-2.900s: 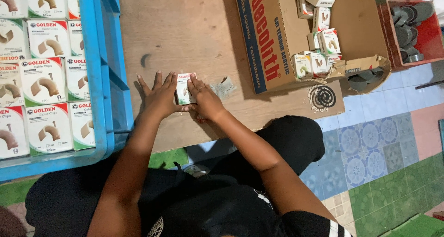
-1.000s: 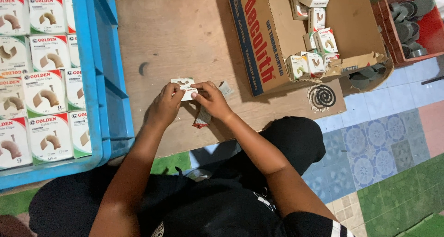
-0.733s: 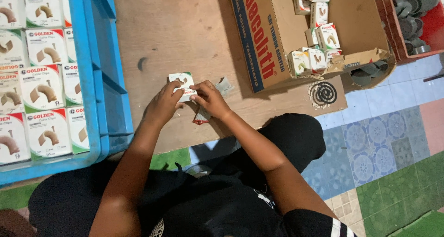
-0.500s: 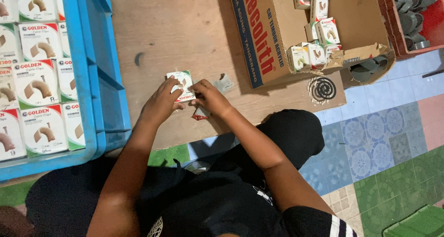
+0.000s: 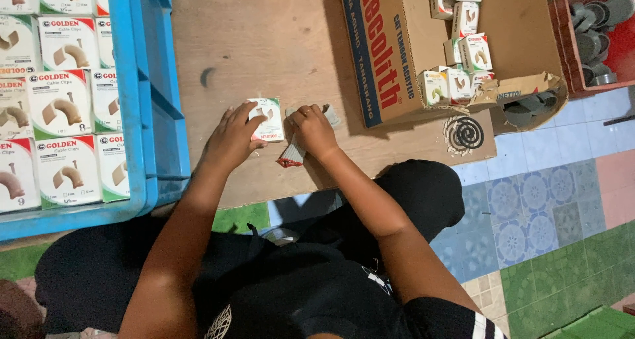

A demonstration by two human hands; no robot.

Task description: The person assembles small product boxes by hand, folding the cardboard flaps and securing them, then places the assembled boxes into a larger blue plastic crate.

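Observation:
My left hand holds a small white and green carton against the wooden board, fingers wrapped along its left side. My right hand rests just right of the carton, fingers curled, touching a small flat grey packet with a red end that lies on the board below the carton. Whether the right hand grips the packet I cannot tell. A small pale scrap lies beside the right hand's knuckles.
A blue crate packed with several white boxes stands at the left. A brown cardboard box with several small cartons lies open at the right. A black coil sits by it. A red bin holds grey round parts.
The left hand has gone from flat beside the carton to holding it. Both hands and the carton sit slightly further left. The right hand has come off the carton, uncovering the grey packet.

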